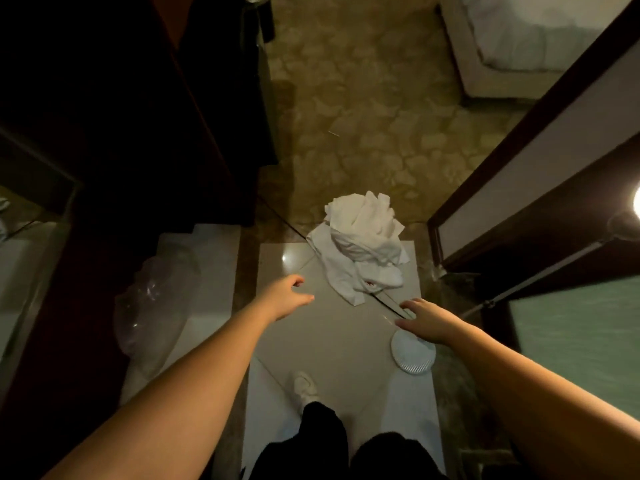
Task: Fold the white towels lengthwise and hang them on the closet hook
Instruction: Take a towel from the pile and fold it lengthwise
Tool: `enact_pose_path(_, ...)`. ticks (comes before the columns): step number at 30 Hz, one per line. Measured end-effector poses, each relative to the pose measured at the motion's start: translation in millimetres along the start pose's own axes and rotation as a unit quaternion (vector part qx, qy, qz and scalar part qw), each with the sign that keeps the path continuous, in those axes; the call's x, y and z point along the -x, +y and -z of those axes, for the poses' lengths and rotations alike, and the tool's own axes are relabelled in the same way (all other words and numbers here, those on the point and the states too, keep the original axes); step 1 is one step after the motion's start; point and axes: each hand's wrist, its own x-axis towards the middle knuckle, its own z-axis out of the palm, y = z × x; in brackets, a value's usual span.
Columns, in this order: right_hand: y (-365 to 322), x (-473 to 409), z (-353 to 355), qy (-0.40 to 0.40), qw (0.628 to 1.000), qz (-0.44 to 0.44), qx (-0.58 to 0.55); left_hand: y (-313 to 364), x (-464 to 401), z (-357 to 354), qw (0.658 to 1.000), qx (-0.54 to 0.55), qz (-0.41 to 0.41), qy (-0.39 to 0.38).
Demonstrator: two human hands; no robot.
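Two bare hands reach over the tiled floor (332, 337), empty: left hand (287, 296) with fingers loosely curled, right hand (426, 318) with fingers spread. The white towels (363, 237) lie heaped on the floor just beyond them, untouched. A round white object (414, 355), possibly a drain cover, lies partly under the right hand.

A round white ribbed disc (413, 354) lies on the pale floor tiles (332, 327); left of the disc, a clear plastic bag (156, 303); far beyond it, a bed (526, 39)
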Motion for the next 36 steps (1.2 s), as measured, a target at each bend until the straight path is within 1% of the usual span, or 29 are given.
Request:
enact_pose_path(2,1,-24,4,0.004,1.000,-0.018,-0.025,6,-33,9,1.000,-0.017,0.004,-0.010)
enact_pose_path(6,9,-83,12,-0.009,0.997,-0.047,-0.068,20,-105,17,0.999,-0.039,0.012,0.016)
enact_pose_path(8,13,-118,16,-0.023,0.993,-0.054,-0.098,22,-144,19,0.999,-0.043,0.018,0.015)
enact_pose_path(11,21,-173,20,-0.038,0.987,-0.060,-0.147,22,-200,18,0.998,-0.059,0.024,0.004)
enact_pose_path(14,28,-236,21,-0.023,0.978,-0.067,-0.198,23,-263,12,0.997,-0.075,0.027,-0.007)
enact_pose_path(19,44,-351,12,-0.036,0.962,-0.094,-0.254,8,-380,-17,0.991,-0.120,0.022,-0.061)
enact_pose_path(23,52,-436,-1,-0.031,0.963,-0.079,-0.257,-9,-466,-45,0.981,-0.174,0.009,-0.083)
enact_pose_path(28,54,-523,-17,0.033,0.965,-0.040,-0.259,-18,-554,-77,0.978,-0.186,-0.024,-0.096)
enact_pose_path(32,52,-575,-34,0.065,0.971,-0.019,-0.229,-23,-601,-110,0.981,-0.174,-0.060,-0.064)
enact_pose_path(36,53,-608,-47,0.076,0.982,0.021,-0.173,-31,-636,-143,0.976,-0.196,-0.069,-0.066)
